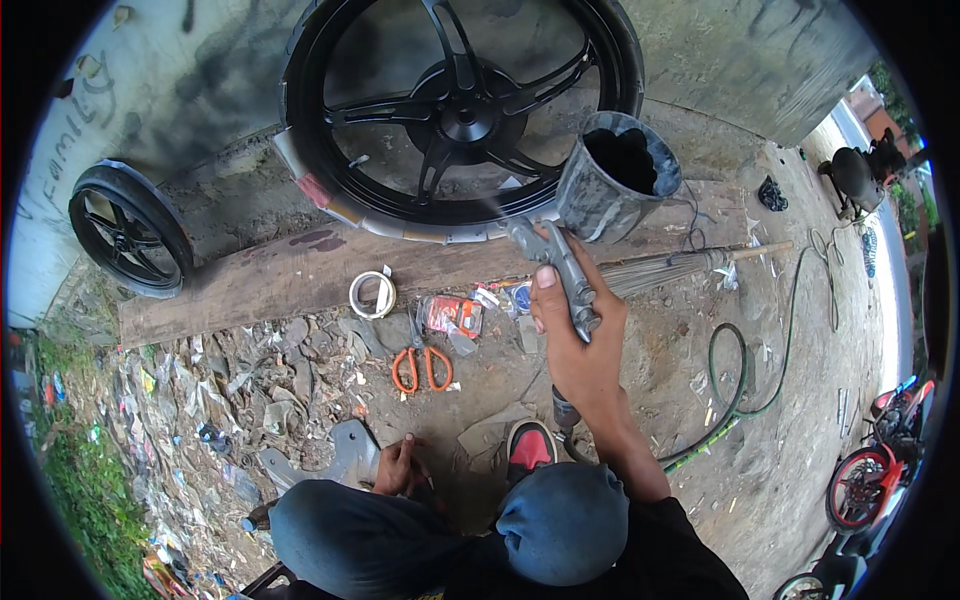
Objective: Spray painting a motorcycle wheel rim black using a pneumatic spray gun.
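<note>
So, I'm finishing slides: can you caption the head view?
Right hand aims a grey spray gun at a black spoked wheel.

right grip: around grey spray gun | mist: by black wheel | left grip: near left knee

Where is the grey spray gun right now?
In the head view, the grey spray gun is just right of centre, gripped in the person's right hand, by the large black wheel's lower-right rim.
</note>
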A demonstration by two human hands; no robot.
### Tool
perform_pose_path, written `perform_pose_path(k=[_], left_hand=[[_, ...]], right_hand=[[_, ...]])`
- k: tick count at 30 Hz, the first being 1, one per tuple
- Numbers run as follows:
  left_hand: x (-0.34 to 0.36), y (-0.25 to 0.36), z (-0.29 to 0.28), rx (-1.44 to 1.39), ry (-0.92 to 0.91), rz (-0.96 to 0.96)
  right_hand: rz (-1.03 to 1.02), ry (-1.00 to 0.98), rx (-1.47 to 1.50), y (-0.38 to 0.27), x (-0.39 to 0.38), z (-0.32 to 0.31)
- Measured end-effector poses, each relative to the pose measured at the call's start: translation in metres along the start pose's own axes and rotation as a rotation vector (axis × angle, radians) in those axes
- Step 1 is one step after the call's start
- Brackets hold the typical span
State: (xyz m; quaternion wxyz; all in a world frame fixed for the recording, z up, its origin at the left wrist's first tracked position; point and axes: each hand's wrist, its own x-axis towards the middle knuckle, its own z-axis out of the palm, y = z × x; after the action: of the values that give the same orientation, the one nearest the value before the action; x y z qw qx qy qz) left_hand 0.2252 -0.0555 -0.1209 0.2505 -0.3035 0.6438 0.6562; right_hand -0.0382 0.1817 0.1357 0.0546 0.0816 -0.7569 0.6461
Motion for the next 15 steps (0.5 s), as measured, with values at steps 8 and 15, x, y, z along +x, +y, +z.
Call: perform_pose_path(k=[8,15], left_hand=[[0.003,-0.004,0.001,-0.014,-0.001,-0.023],[0.005,-0.012,-0.002,-0.003,0.022,0.004]], right_hand=[[-0.031,0.145,0.097,-0.007,0.012,-0.022],[-0.077,0.097,0.008,-0.003,0.013,-0.005]])
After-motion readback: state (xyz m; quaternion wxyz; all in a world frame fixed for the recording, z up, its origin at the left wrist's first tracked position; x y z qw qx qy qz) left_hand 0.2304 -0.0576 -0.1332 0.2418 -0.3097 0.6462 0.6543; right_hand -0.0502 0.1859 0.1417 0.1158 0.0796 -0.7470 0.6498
